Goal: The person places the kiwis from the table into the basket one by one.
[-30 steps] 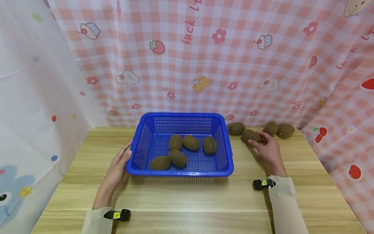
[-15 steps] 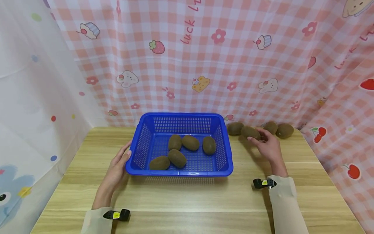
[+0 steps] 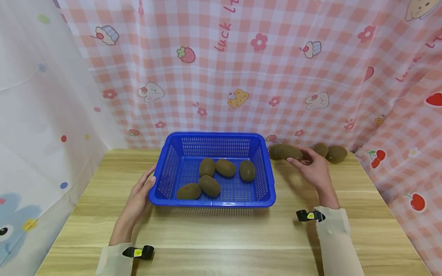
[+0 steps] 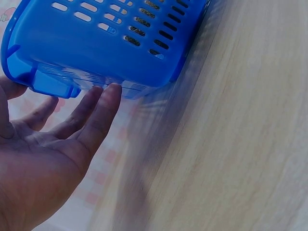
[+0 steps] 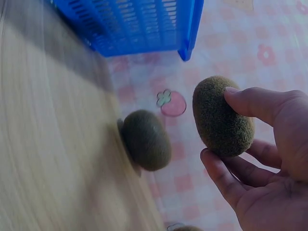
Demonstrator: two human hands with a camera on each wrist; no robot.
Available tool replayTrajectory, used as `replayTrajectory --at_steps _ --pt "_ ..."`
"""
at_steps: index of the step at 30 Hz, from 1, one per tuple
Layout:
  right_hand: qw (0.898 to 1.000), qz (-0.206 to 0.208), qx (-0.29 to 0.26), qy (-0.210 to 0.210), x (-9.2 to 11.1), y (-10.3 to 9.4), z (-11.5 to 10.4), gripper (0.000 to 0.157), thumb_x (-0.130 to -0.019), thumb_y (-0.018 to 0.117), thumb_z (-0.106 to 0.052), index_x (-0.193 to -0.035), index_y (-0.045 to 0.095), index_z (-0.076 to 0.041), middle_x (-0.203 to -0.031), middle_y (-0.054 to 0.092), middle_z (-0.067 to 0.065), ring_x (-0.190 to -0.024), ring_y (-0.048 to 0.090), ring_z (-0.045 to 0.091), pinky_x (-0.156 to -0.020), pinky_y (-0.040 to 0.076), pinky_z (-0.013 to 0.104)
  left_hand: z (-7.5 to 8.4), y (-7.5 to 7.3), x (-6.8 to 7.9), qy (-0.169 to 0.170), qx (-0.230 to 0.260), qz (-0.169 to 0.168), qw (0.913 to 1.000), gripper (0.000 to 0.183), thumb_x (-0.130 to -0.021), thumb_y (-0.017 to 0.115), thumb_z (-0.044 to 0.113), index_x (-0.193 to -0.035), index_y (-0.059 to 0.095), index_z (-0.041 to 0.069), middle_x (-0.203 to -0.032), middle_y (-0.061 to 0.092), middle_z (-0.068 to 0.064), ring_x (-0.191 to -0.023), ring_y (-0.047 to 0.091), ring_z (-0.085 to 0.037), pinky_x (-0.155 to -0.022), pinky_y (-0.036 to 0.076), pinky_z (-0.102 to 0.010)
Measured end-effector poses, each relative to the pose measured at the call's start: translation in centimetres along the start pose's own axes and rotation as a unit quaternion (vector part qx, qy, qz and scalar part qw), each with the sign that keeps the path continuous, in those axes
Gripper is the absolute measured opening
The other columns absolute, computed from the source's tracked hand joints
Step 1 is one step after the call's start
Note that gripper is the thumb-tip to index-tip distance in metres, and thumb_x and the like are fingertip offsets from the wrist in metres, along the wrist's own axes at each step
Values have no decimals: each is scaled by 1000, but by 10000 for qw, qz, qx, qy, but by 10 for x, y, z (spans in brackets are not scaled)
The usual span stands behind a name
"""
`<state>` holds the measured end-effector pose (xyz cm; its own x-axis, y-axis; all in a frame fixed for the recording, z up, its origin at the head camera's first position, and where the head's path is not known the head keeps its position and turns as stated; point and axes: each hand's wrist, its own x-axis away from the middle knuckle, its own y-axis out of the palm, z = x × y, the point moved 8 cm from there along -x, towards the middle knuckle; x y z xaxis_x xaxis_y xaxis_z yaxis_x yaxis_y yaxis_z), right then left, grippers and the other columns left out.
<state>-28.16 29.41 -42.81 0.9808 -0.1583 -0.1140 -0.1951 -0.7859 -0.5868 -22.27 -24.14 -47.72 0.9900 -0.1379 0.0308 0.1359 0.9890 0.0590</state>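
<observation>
In the head view a brown fuzzy kiwi (image 3: pixel 291 151) is pinched between the thumb and fingers of my right hand (image 3: pixel 315 170). The right wrist view shows this held kiwi (image 5: pixel 219 118) raised off the table, beside another kiwi (image 5: pixel 147 139) that lies on the wood. My left hand (image 3: pixel 138 197) holds the left side of a blue plastic basket (image 3: pixel 212 203), thumb at the rim and fingertips against the outer wall, as the left wrist view shows of the basket's side (image 4: pixel 106 53). Several kiwis, among them one kiwi (image 3: pixel 247 171) at the right, lie inside the basket.
Right of the basket, a kiwi (image 3: pixel 274 151) lies partly hidden behind the held one. Farther right, two more kiwis (image 3: pixel 336 154) lie by the table's back edge. A checked curtain (image 3: pixel 207 76) hangs behind the wooden table (image 3: pixel 224 241).
My right hand has lifted its kiwi off the table and shifted it slightly left and up, so it overlaps the neighbouring kiwi in the head view. The left hand and basket have stayed put.
</observation>
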Motion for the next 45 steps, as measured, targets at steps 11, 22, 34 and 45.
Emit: replayTrajectory --at_steps 11,22,34,45 --pt "9997 -159 -166 -87 7 6 -27 70 -90 76 -53 -146 57 -16 -142 62 14 -125 63 32 -103 54 46 0 0 0 -39 -41 39 10000 57 -112 42 35 -163 26 15 -124 66 12 -104 69 -6 -84 59 -24" --pt "9960 -372 -528 -612 18 10 -58 60 -90 80 -39 -143 61 -17 -140 62 13 -120 66 29 -83 52 9 0 -1 0 -85 -52 59 9999 57 -112 41 35 -163 26 14 -121 68 14 -102 69 -5 -82 59 -24" --pt "9836 -737 -812 -1431 32 16 -92 49 -90 81 -19 -136 65 -10 -128 68 13 -106 64 1 -90 52 11 0 0 0 -111 -49 24 9999 57 -112 41 35 -163 26 16 -120 68 13 -100 70 -7 -80 60 -25" --pt "9763 -1267 -557 -1662 45 32 -109 49 -90 82 -23 -135 65 -17 -134 66 5 -114 65 21 -96 52 15 -1 -1 -1 -87 10 95 9999 57 -112 42 34 -163 27 15 -121 68 14 -101 69 -6 -81 59 -24"
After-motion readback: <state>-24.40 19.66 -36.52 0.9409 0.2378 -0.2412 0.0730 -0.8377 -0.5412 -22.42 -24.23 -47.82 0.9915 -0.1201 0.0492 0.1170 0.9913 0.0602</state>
